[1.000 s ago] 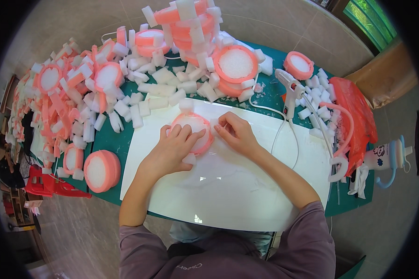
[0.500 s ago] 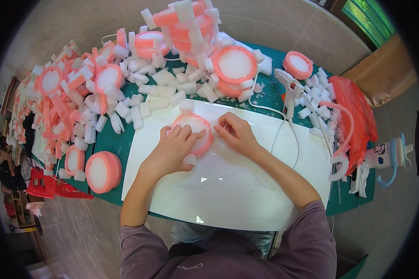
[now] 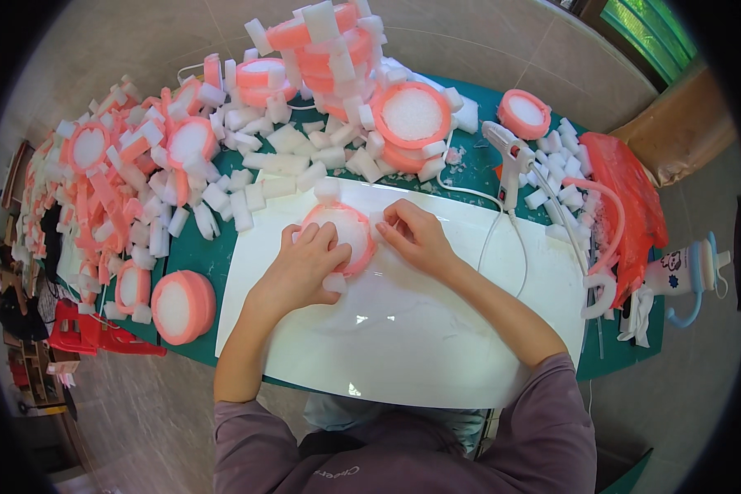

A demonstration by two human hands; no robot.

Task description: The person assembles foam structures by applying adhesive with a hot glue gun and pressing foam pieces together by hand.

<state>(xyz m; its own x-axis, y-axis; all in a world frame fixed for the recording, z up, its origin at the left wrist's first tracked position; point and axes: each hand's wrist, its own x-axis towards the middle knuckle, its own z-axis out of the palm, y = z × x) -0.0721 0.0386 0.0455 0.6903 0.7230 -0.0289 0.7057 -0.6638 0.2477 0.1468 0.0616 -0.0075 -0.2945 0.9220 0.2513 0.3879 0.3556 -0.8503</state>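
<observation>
A round white foam disc (image 3: 347, 224) with a pink foam rim lies on the glossy white board (image 3: 436, 346) in front of me. My left hand (image 3: 305, 267) holds it from the left, fingers curled over its top and rim. Small white foam blocks stick out from the rim: one block at the far side (image 3: 327, 191) and another at the near side (image 3: 334, 283), beside my left thumb. At the disc's right edge my right hand (image 3: 418, 239) pinches a third block (image 3: 377, 221) against the rim; the fingers partly hide it.
A white hot glue gun (image 3: 510, 160) stands at the right with its cable across the board. Finished-looking pink-and-white discs (image 3: 183, 306) and loose white blocks (image 3: 292, 140) crowd the left and back. At far right are a red plastic bag (image 3: 630, 206) and a cup (image 3: 675, 272).
Hardly anything differs. Both hands keep their hold on the disc and block; the view has shifted very slightly.
</observation>
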